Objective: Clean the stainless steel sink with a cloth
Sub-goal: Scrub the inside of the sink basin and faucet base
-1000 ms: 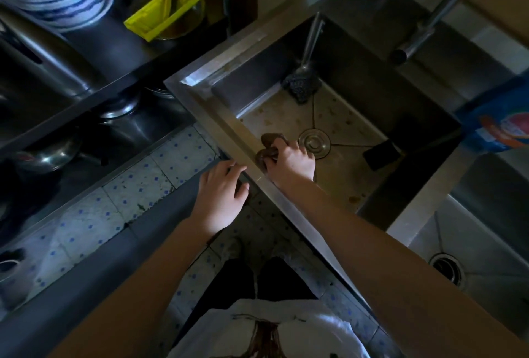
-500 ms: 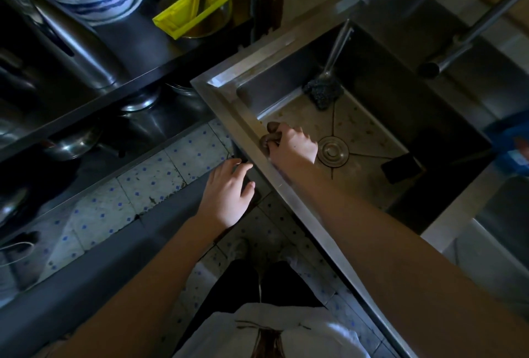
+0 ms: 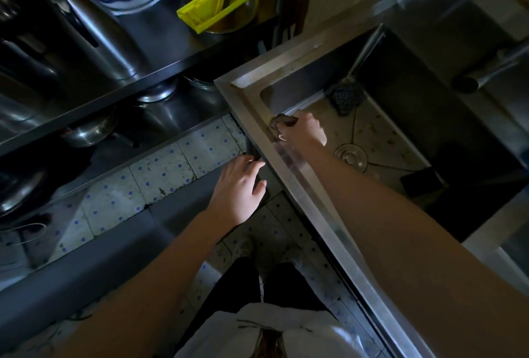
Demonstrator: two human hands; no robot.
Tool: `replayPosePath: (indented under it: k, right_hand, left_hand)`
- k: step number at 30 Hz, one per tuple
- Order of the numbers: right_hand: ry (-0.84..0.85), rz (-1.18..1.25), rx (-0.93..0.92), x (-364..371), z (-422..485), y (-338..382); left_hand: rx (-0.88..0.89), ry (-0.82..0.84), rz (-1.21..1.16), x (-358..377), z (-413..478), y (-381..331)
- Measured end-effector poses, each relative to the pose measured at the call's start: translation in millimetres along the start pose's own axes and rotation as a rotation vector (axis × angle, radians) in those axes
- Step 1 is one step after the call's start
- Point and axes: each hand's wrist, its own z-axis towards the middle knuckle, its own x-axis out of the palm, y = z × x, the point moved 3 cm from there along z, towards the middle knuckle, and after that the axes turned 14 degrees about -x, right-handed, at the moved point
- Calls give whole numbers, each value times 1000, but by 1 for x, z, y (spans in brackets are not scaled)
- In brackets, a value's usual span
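A small dark brown cloth (image 3: 282,121) is being gripped by the curled fingers of the right hand (image 3: 305,131) and is being pressed against the inner edge of the square stainless steel sink (image 3: 243,97), near its corner. The left hand (image 3: 240,186) is being kept loosely open just outside the rim, with nothing grasped. A round metal drain (image 3: 350,155) is lying beside the right wrist, and a dark wire scrubber (image 3: 345,97) is resting beyond the knuckles.

Stained steel sink floor (image 3: 383,134) open mid-basin. Dark wire scrubber (image 3: 346,97) blocks far corner; black rectangular block (image 3: 420,183) lies at right. Grey faucet spout (image 3: 469,84) overhangs right side.
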Motion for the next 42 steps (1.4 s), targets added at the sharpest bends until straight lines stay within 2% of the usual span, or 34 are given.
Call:
replayPosePath:
  k: [7, 12, 17, 27, 32, 37, 42]
  right_hand:
    - [-99, 279, 37, -14, 0, -23]
    - [-207, 327, 53, -44, -10, -53]
    - [-173, 327, 64, -78, -33, -102]
    - [257, 200, -28, -120, -123, -192]
    - [538, 9, -65, -126, -162, -227]
    - [855, -378, -154, -106, -181, -235]
    - [1117, -516, -174, -82, -183, -229]
  left_hand:
    - [21, 10, -5, 2, 10, -7]
    - [73, 25, -19, 8, 14, -22]
    - [144, 45, -27, 25, 10, -48]
    - [351, 178, 4, 74, -10, -104]
    - [413, 248, 19, 88, -24, -125]
    - [454, 272, 32, 98, -35, -138]
    - [446, 274, 43, 102, -38, -139]
